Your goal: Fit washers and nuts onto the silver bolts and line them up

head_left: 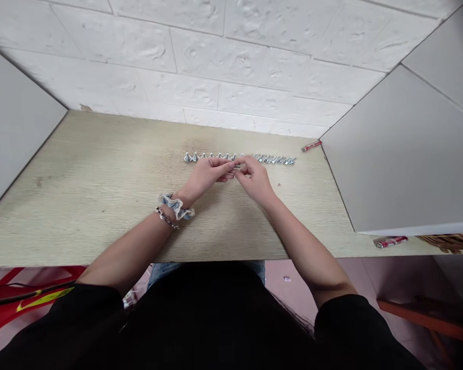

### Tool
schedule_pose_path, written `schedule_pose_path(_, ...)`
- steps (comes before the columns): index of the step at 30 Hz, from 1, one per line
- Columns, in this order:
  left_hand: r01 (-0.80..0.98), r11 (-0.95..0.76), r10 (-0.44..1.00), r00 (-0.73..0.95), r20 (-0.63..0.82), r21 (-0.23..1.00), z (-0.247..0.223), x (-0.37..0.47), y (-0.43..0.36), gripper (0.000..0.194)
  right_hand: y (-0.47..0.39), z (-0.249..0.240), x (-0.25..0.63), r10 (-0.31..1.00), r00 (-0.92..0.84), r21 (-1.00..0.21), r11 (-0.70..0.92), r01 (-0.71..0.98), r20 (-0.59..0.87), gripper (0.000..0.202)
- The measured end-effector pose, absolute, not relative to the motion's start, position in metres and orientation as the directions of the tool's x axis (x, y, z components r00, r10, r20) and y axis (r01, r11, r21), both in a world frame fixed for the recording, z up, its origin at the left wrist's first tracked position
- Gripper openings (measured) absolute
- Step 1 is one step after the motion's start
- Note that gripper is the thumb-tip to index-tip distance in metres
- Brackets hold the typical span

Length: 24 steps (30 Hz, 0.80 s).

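Note:
My left hand [210, 174] and my right hand [253, 179] meet at the middle of the wooden table [111, 190]. Between their fingertips is a small, thin metal piece [236, 166], pinched from both sides; its exact shape is too small to tell. Just beyond my fingers runs a row of silver bolts. Those at the left of the row [195, 157] stand upright on their heads, while those at the right [280, 160] look tilted and close together. My hands hide part of the row's middle.
A white brick-patterned wall [200, 92] rises behind the table. One red battery-like cylinder [312, 146] lies near the right panel [401, 154]; another [391, 241] is at the front right edge, beside brown wicker [449, 242]. A grey-white panel [15, 123] borders the left.

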<state>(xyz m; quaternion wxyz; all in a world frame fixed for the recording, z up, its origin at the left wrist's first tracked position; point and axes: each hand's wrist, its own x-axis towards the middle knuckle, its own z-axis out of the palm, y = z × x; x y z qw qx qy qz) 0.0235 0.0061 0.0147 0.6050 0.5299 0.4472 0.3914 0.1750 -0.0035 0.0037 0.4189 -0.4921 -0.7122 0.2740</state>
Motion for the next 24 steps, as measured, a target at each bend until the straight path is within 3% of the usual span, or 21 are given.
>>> schedule_pose_path(4, 0.001, 0.099, 0.95, 0.299, -0.095, 0.995, 0.016, 0.024, 0.005, 0.035, -0.005, 0.003, 0.174, 0.933, -0.155, -0.855, 0.359, 0.374, 0.325, 0.014)
schedule_pose_path(9, 0.035, 0.031, 0.97, 0.239, -0.038, 0.999, 0.017, 0.026, 0.004, 0.034, -0.003, 0.0, 0.175, 0.961, -0.005, -0.929, 0.268, 0.253, 0.276, 0.015)
schedule_pose_path(15, 0.069, -0.019, 0.979, 0.206, 0.004, 0.997, 0.014, 0.026, 0.004, 0.038, -0.001, 0.003, 0.18, 0.982, -0.125, -0.942, 0.174, 0.287, 0.144, 0.052)
schedule_pose_path(21, 0.057, -0.01, 0.978, 0.209, -0.002, 0.998, 0.014, 0.026, 0.005, 0.035, 0.001, 0.01, 0.191, 0.981, -0.079, -0.925, 0.195, 0.326, 0.179, 0.055)
schedule_pose_path(24, 0.079, 0.001, 0.976, 0.216, -0.018, 0.997, 0.014, 0.026, 0.003, 0.033, 0.002, 0.009, 0.191, 0.984, -0.126, -0.93, 0.163, 0.331, 0.128, 0.055)
